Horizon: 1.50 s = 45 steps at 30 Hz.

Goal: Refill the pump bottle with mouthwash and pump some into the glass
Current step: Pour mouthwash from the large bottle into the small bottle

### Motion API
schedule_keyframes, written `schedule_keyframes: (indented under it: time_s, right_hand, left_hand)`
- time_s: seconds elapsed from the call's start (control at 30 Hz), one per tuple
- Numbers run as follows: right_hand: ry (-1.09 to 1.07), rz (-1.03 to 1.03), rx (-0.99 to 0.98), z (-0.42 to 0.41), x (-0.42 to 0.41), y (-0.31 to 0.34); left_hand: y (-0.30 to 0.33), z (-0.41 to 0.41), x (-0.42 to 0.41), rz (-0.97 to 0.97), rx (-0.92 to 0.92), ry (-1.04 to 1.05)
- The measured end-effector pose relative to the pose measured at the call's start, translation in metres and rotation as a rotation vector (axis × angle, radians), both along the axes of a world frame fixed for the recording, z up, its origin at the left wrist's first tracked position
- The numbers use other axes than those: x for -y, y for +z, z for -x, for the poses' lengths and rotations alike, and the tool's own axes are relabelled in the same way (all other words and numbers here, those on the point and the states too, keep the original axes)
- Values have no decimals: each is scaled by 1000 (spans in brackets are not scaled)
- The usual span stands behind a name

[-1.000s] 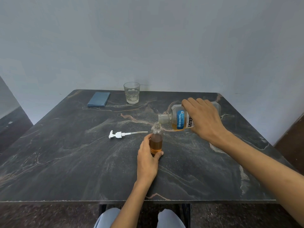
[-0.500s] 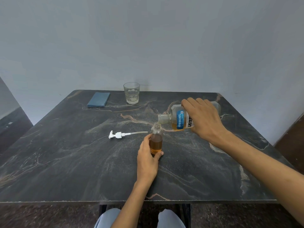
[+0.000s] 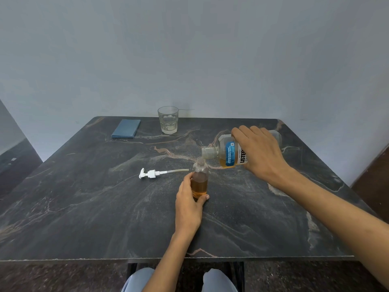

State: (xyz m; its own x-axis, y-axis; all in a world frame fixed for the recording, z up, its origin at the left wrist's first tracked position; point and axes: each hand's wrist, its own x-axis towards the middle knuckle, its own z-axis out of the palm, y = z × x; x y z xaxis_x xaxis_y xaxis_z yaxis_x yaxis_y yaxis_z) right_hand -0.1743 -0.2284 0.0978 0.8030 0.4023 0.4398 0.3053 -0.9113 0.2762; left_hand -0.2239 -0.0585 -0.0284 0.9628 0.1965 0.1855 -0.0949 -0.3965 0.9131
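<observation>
Mid-refill: my right hand (image 3: 260, 153) grips the tilted mouthwash bottle (image 3: 228, 151), neck just above the pump bottle (image 3: 200, 179) wrapped in my left hand (image 3: 188, 204). Next, I reckon: level it, refit the pump head (image 3: 150, 173) lying left.

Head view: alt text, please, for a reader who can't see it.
The right hand tips a mouthwash bottle over a small bottle that the left hand holds upright on a dark table. A pump, glass and blue cloth sit beyond.
</observation>
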Motion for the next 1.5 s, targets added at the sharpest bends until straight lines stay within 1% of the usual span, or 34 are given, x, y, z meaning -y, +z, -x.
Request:
schedule_keyframes:
  time_s: [1.1, 1.5]
  right_hand:
    - [-18, 7, -30, -2, -2, 1]
    - [-10, -19, -52, 0, -3, 2]
  left_hand:
    - [1, 0, 0, -31, 2, 0]
    - [2, 0, -1, -20, -15, -1]
